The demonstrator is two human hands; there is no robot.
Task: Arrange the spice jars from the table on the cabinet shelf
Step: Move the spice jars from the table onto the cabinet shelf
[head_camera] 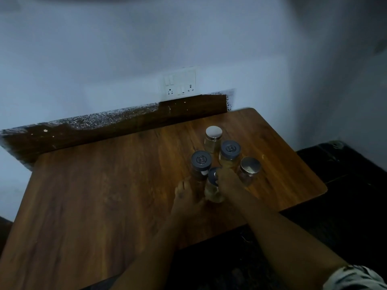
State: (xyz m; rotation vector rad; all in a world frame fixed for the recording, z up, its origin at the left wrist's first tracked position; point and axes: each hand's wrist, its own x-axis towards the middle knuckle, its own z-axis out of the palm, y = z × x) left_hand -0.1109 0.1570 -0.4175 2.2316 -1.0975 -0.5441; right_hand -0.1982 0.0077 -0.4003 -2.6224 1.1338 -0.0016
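Five spice jars are bunched together on the right half of the wooden table [104,195], none on any shelf yet, and no cabinet is in sight from here. At the far end stands the jar with the pale silver lid [213,138]; just nearer and to its right is the grey-lidded jar of yellowish contents [230,152]. On the right edge of the group sits the jar with the shiny metal lid [249,170], and on the left the dark-filled jar with a grey lid [200,164].

Both hands are in on the nearest jar [213,187], which leans a little, its grey lid tipped toward the far side. The right hand [229,183] is wrapped over its right side and upper part, fingers closed around it. The left hand [188,200] lies at its left, fingers pointing away toward the dark-filled jar. Whether it grips that jar, steadies the near one or simply rests on the wood, I cannot tell (the light is dim and the frame soft).

The clustering makes sense: jars packed close can be gathered quickly, but they stand almost touching, so lifting one out at a tilt risks knocking a neighbour. A straight upward pull looks the safer way out.
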